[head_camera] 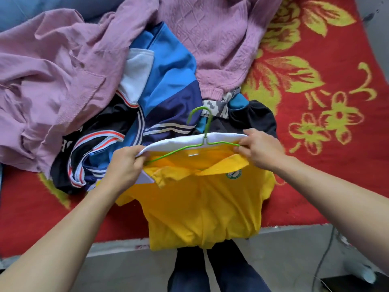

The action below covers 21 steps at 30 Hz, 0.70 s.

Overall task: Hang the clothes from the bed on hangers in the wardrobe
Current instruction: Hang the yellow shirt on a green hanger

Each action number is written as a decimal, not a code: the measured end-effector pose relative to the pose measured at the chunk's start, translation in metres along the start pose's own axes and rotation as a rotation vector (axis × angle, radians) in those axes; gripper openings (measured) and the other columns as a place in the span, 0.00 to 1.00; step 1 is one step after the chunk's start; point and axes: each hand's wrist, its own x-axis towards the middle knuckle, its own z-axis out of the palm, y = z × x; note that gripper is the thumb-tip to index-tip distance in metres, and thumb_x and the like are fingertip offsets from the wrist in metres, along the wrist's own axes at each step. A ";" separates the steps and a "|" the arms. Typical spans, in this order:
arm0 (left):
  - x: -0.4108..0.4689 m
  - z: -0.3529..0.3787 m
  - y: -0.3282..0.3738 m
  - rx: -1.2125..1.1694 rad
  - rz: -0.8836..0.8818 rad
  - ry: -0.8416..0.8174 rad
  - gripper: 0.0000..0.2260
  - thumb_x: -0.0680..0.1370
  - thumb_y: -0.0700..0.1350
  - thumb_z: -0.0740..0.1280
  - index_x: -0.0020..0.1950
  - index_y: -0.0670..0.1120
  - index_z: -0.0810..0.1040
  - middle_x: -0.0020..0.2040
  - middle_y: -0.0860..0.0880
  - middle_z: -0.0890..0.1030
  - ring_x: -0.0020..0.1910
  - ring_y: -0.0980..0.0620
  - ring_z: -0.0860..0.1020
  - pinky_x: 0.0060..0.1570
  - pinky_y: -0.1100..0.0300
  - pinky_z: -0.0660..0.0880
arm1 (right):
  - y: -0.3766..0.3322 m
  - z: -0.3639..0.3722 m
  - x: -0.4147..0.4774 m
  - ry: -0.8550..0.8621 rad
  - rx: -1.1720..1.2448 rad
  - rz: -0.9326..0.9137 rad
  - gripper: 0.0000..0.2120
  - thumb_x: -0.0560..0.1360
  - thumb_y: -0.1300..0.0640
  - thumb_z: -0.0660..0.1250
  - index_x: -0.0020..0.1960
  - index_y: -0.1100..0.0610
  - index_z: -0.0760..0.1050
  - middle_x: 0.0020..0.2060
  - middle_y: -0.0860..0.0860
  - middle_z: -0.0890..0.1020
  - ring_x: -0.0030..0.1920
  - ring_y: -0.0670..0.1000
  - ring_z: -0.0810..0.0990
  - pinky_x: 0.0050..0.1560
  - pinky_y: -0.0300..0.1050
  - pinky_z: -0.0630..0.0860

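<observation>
A heap of clothes crowds the bed (315, 186) behind the work: a pink jacket (52, 81) on the left, a pink knitted sweater (210, 39) farther back, a blue striped track jacket (168, 81) between them, and a dark garment (252, 119) just beyond the right hand. The yellow shirt (200, 207) lies at the near edge of the bed, its hem hanging over toward the person's legs. A green hanger (208, 127) sits inside its neck. The left hand (124, 167) pinches the white collar edge at the hanger's left end; the right hand (261, 148) pinches the right end. The hanger's long axis runs hand to hand, left end lower, with the hook pointing away toward the heap.
</observation>
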 end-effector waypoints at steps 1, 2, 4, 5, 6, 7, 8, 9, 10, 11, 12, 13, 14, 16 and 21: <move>-0.003 0.000 -0.005 0.015 -0.031 0.030 0.12 0.76 0.46 0.60 0.40 0.41 0.78 0.31 0.43 0.74 0.33 0.44 0.71 0.35 0.52 0.64 | 0.011 -0.001 -0.002 -0.032 0.026 0.021 0.11 0.76 0.43 0.66 0.39 0.47 0.80 0.45 0.50 0.80 0.50 0.58 0.79 0.40 0.49 0.72; -0.005 0.002 -0.006 0.035 -0.039 0.043 0.13 0.75 0.46 0.59 0.40 0.41 0.79 0.33 0.43 0.75 0.35 0.44 0.73 0.36 0.51 0.65 | 0.018 -0.001 -0.005 -0.038 0.066 0.019 0.13 0.76 0.44 0.66 0.34 0.46 0.76 0.36 0.49 0.78 0.44 0.57 0.79 0.36 0.47 0.68; -0.008 0.011 0.001 0.058 0.022 0.029 0.14 0.73 0.48 0.59 0.42 0.41 0.82 0.41 0.45 0.80 0.44 0.44 0.76 0.44 0.53 0.67 | 0.022 0.003 -0.009 0.028 0.182 -0.029 0.15 0.76 0.49 0.68 0.31 0.47 0.73 0.27 0.49 0.75 0.34 0.54 0.76 0.32 0.48 0.64; -0.007 0.015 0.007 0.054 0.045 0.027 0.14 0.72 0.49 0.61 0.44 0.42 0.82 0.44 0.46 0.81 0.47 0.46 0.77 0.46 0.55 0.68 | 0.020 0.004 -0.012 0.080 0.249 -0.065 0.14 0.76 0.51 0.69 0.32 0.50 0.75 0.26 0.49 0.75 0.32 0.53 0.75 0.32 0.48 0.65; -0.006 0.018 0.012 0.045 0.049 0.039 0.13 0.72 0.51 0.63 0.46 0.43 0.81 0.47 0.47 0.81 0.48 0.47 0.77 0.47 0.56 0.68 | 0.017 0.004 -0.014 0.140 0.295 -0.103 0.12 0.76 0.54 0.69 0.33 0.54 0.78 0.26 0.49 0.75 0.31 0.51 0.74 0.33 0.49 0.66; -0.004 0.020 0.017 0.027 0.040 0.057 0.13 0.71 0.53 0.66 0.48 0.45 0.79 0.47 0.48 0.81 0.47 0.47 0.77 0.47 0.55 0.69 | 0.013 0.004 -0.017 0.189 0.318 -0.138 0.11 0.76 0.55 0.69 0.36 0.57 0.80 0.27 0.49 0.76 0.31 0.50 0.75 0.34 0.48 0.67; -0.001 0.020 0.021 0.002 0.027 0.074 0.14 0.71 0.54 0.69 0.50 0.47 0.76 0.46 0.48 0.80 0.46 0.47 0.76 0.46 0.53 0.70 | 0.009 0.003 -0.019 0.223 0.336 -0.170 0.09 0.76 0.56 0.69 0.38 0.58 0.81 0.28 0.49 0.77 0.31 0.49 0.75 0.33 0.48 0.67; 0.003 0.018 0.024 -0.017 0.017 0.082 0.16 0.71 0.53 0.72 0.53 0.48 0.73 0.46 0.49 0.79 0.45 0.46 0.75 0.45 0.52 0.71 | 0.006 0.001 -0.020 0.249 0.350 -0.198 0.08 0.76 0.57 0.70 0.40 0.58 0.82 0.29 0.48 0.78 0.32 0.49 0.75 0.33 0.47 0.68; 0.006 0.015 0.026 -0.024 0.022 0.086 0.18 0.72 0.52 0.73 0.56 0.48 0.71 0.46 0.50 0.78 0.44 0.47 0.75 0.44 0.51 0.71 | 0.005 -0.002 -0.022 0.271 0.365 -0.225 0.06 0.76 0.57 0.70 0.40 0.57 0.82 0.30 0.48 0.77 0.32 0.48 0.75 0.33 0.46 0.68; 0.008 0.011 0.029 -0.026 0.046 0.086 0.17 0.73 0.51 0.72 0.59 0.49 0.71 0.47 0.50 0.78 0.45 0.48 0.75 0.45 0.51 0.71 | 0.003 -0.005 -0.024 0.289 0.374 -0.241 0.06 0.76 0.57 0.70 0.41 0.56 0.82 0.31 0.48 0.76 0.33 0.48 0.75 0.34 0.46 0.68; 0.008 0.007 0.033 -0.037 0.085 0.086 0.15 0.75 0.51 0.70 0.60 0.49 0.73 0.47 0.50 0.79 0.46 0.49 0.75 0.46 0.52 0.71 | 0.001 -0.009 -0.027 0.305 0.381 -0.252 0.05 0.76 0.57 0.70 0.42 0.56 0.82 0.32 0.49 0.76 0.34 0.48 0.74 0.34 0.48 0.69; 0.006 0.001 0.040 -0.057 0.131 0.089 0.12 0.77 0.52 0.67 0.58 0.49 0.76 0.45 0.50 0.80 0.44 0.49 0.76 0.45 0.51 0.72 | -0.003 -0.015 -0.030 0.316 0.375 -0.260 0.05 0.76 0.56 0.69 0.43 0.55 0.82 0.33 0.49 0.75 0.35 0.49 0.74 0.35 0.49 0.70; 0.003 -0.005 0.046 -0.079 0.172 0.090 0.11 0.77 0.52 0.65 0.54 0.48 0.79 0.40 0.50 0.80 0.40 0.50 0.76 0.42 0.50 0.72 | -0.009 -0.022 -0.033 0.323 0.354 -0.264 0.05 0.76 0.54 0.69 0.44 0.54 0.81 0.35 0.50 0.75 0.36 0.50 0.74 0.36 0.50 0.71; -0.007 -0.020 0.060 -0.089 0.236 0.108 0.07 0.76 0.51 0.64 0.45 0.49 0.78 0.32 0.53 0.75 0.33 0.55 0.73 0.34 0.53 0.68 | -0.025 -0.045 -0.042 0.322 0.271 -0.264 0.05 0.75 0.54 0.70 0.48 0.53 0.80 0.43 0.50 0.76 0.42 0.52 0.76 0.39 0.50 0.73; -0.040 -0.091 0.102 -0.081 0.301 0.246 0.07 0.77 0.49 0.64 0.45 0.48 0.79 0.33 0.55 0.75 0.34 0.56 0.73 0.34 0.53 0.69 | -0.082 -0.128 -0.065 0.363 0.097 -0.469 0.19 0.68 0.52 0.74 0.57 0.49 0.74 0.69 0.49 0.71 0.65 0.55 0.73 0.55 0.52 0.73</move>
